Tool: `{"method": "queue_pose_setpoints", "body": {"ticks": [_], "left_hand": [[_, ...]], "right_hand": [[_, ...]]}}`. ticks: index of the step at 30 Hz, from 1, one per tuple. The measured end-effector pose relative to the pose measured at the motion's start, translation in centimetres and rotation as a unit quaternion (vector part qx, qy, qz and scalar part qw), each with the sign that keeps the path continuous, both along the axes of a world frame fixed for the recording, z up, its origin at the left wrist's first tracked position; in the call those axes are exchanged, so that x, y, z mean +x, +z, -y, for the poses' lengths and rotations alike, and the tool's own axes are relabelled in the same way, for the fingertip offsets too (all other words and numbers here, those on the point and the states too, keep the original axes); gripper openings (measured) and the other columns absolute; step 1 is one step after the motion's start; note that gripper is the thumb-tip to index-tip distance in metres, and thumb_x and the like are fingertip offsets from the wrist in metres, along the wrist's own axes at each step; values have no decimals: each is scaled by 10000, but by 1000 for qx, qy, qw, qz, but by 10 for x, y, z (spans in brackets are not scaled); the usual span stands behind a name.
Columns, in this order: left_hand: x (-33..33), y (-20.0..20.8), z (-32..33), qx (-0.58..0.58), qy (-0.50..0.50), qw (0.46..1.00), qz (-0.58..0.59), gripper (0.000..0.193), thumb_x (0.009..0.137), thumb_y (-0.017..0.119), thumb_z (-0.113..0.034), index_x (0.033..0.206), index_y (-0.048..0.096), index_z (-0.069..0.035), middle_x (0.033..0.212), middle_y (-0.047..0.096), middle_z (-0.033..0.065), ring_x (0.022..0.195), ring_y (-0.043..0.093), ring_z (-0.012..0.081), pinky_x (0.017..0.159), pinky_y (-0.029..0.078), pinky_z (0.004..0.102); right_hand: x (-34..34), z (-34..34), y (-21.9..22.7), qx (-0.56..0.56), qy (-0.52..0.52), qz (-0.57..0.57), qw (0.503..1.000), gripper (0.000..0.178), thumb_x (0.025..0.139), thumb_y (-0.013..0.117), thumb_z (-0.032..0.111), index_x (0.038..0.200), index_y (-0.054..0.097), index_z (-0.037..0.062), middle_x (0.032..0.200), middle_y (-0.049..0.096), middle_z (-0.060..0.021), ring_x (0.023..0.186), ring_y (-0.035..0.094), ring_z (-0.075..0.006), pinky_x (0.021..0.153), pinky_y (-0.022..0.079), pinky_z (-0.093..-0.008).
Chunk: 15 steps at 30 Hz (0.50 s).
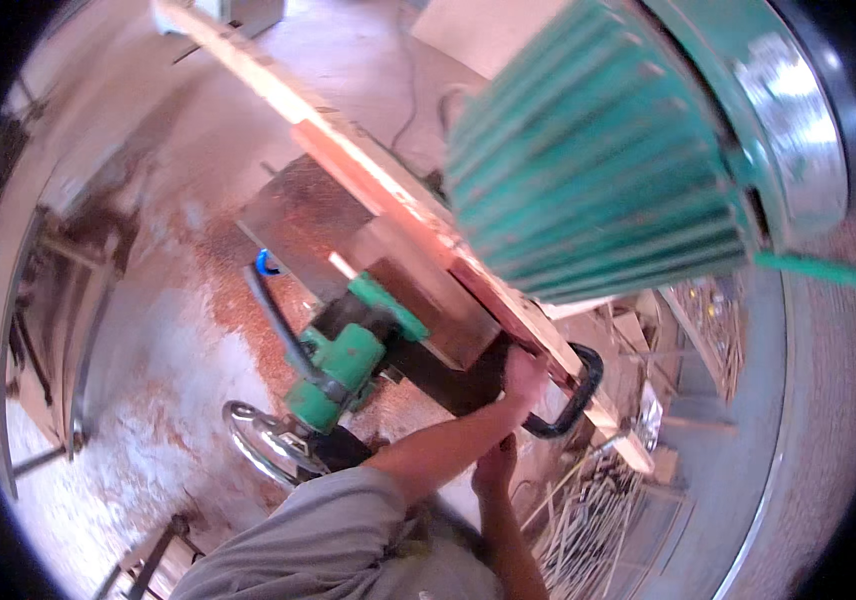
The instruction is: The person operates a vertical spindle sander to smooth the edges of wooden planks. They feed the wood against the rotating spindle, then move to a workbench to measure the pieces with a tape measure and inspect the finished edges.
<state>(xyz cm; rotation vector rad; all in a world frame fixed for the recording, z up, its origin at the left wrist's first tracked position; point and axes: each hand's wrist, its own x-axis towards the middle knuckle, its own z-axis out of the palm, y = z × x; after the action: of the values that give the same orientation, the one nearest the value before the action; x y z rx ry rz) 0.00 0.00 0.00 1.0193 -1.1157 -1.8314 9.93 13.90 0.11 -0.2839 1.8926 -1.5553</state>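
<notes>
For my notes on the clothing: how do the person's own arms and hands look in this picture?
Both forearms are bare, and the hands wear no gloves. The left hand shows no ring or watch that I can see; the right hand is partly hidden, so I cannot tell there. A loose grey short sleeve covers the upper left arm. The picture is blurred.

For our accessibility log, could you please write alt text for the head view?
Both hands, left hand above right hand, meet at a black clamp on a long wooden plank lying across a green woodworking machine. Sawdust covers the floor; a green ribbed motor looms close.
</notes>
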Motion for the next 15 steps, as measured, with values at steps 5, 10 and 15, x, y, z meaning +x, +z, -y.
{"method": "queue_pose_setpoints", "body": {"ticks": [5,10,15], "left_hand": [[10,13,11,30,-2,994,-100,206,770,653,-113,859,566,52,816,625,122,763,593,194,685,473,349],[2,-19,15,146,-73,959,-230,123,806,639,-80,853,563,4,759,592,45,662,565,137,568,474,313],[12,10,19,241,-105,953,-149,207,832,653,-139,963,542,-22,877,599,72,789,599,181,671,501,342]], "right_hand": [[24,-9,-32,136,121,-289,940,196,921,554,185,1062,539,49,1094,573,-123,952,566,-259,804,456,-390],[30,1,-8,-327,-175,382,846,233,949,490,299,1031,568,96,885,608,-60,797,603,-262,751,487,-398],[25,0,21,-287,-205,471,809,249,953,483,283,1109,526,93,961,576,-73,813,585,-220,637,516,-316]]}}
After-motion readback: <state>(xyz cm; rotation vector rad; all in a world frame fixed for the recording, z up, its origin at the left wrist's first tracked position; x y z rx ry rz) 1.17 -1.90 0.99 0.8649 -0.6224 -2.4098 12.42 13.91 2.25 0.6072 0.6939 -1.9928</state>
